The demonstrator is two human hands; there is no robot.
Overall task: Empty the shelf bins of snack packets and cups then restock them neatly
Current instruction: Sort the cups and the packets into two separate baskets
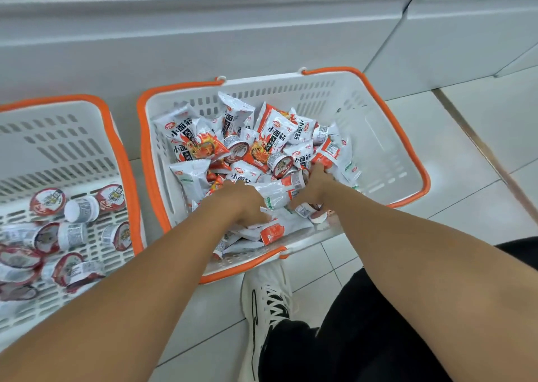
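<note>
Down on the tiled floor, both hands dig into the white orange-rimmed plastic basket [387, 137] of red-and-white foil snack packets [273, 125]: left hand [244, 204] and right hand [316, 188] have fingers buried, grip unclear. Small red-lidded cups [281, 163] mixed among them could roll or get scooped along.

A white sneaker [266, 303] and black trouser leg [378, 338] on pale floor tiles [454, 160].
</note>
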